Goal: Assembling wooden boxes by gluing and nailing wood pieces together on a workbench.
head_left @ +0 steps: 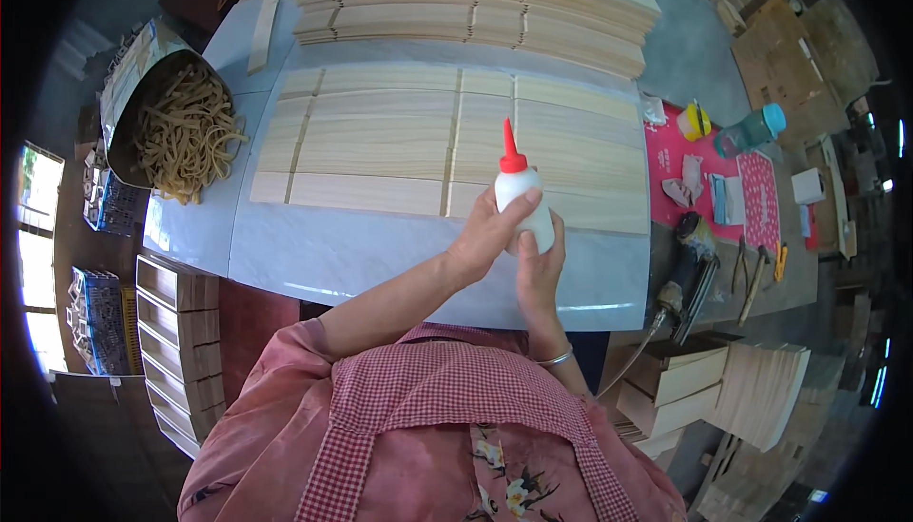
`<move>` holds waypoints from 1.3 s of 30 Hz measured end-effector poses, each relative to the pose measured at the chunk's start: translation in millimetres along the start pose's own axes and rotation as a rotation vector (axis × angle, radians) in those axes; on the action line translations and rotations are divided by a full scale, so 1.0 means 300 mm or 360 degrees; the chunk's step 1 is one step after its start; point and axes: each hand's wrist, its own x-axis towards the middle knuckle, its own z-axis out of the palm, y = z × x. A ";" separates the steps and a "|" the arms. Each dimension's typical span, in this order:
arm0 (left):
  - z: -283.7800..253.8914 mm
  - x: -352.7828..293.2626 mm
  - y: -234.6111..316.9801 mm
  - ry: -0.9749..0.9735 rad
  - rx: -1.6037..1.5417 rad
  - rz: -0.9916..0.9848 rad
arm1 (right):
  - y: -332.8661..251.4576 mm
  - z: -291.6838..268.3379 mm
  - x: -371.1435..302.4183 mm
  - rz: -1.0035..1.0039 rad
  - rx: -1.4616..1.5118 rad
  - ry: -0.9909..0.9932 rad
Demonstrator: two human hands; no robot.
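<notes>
Clasping one white bottle [526, 206], left hand [487, 241] and right hand [540, 270] clamp fingers on it; table edge [609, 317] nearer, boards [380, 137] beyond, hard to count.

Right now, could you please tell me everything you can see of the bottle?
The bottle has a smooth, white, rounded body, apparently plastic, topped by a red collar and a long, tapering red nozzle. The left hand and right hand both grip it, hiding parts of the body. The nozzle points away from the person, leaning slightly left, in front of the pale boards. No liquid shows; its fill level cannot be told.
</notes>
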 end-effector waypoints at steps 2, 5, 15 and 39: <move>-0.031 0.017 0.003 -0.0035 0.0045 -0.0032 | -0.026 0.016 0.020 0.0109 0.0095 0.0148; -0.127 0.021 0.029 -0.0237 0.0904 0.0459 | -0.111 -0.009 0.113 0.0016 0.0269 0.0315; -0.549 0.017 0.155 -0.0160 0.3135 0.0780 | -0.015 -0.155 0.500 0.0041 -0.0261 0.0599; -0.568 0.034 0.135 -0.0073 0.3145 0.0746 | 0.066 -0.110 0.293 0.0093 -0.0735 0.0627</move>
